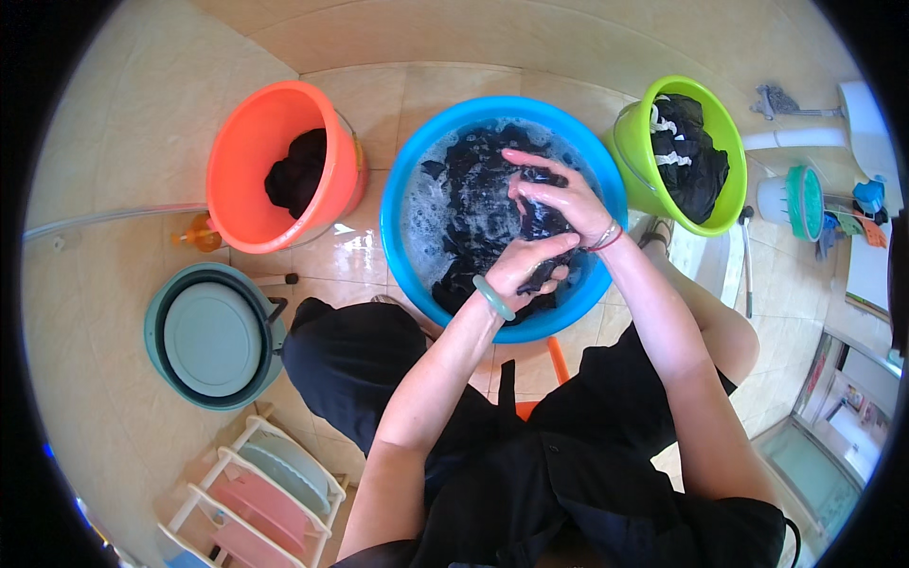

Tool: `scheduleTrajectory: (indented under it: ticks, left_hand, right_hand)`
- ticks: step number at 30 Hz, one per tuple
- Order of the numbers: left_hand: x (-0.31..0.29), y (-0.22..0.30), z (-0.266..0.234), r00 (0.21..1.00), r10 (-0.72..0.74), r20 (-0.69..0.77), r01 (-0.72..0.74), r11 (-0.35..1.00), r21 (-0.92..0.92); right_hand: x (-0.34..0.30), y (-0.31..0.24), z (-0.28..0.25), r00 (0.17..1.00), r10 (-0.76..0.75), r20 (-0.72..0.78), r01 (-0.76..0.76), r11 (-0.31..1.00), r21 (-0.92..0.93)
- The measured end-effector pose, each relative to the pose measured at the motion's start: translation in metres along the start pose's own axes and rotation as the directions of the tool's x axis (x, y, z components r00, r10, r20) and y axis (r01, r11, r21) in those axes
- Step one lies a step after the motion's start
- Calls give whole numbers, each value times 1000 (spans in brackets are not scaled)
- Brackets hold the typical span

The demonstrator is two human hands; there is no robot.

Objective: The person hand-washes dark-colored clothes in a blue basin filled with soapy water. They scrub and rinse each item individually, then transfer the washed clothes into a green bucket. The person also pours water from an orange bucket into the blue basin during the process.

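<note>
A blue basin of sudsy water stands in front of me with soaked black clothing in it. Over the basin's right half, my left hand is curled round a bunch of the wet black clothing; a pale green bangle circles that wrist. Just beyond it hovers my right hand, fingers stretched apart and pointing up-left above the suds, with a thin red bracelet on the wrist. Whether its lower fingers touch the cloth I cannot tell.
An orange bucket with dark cloth stands left of the basin, a lime green bucket with black and white clothing to its right. A grey-green collapsible tub and a rack of basins are at left; a long-handled brush stands at right.
</note>
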State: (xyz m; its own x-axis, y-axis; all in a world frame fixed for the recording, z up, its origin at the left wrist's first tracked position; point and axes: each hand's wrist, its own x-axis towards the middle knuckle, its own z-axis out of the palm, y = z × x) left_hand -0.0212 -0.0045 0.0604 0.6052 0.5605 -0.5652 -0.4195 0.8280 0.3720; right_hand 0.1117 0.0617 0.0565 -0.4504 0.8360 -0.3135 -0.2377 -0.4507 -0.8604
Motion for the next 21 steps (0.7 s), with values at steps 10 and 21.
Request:
scheduleTrajectory:
  ticks: [10, 21]
  left_hand:
    - [28, -20, -18, 870, 452, -198, -292, 794, 532]
    - [41, -29, -40, 771, 558, -306, -112, 592, 798]
  right_hand:
    - [15, 3, 23, 978, -168, -123, 106, 910, -402]
    - [32, 36, 25, 940, -192, -283, 3, 832, -555]
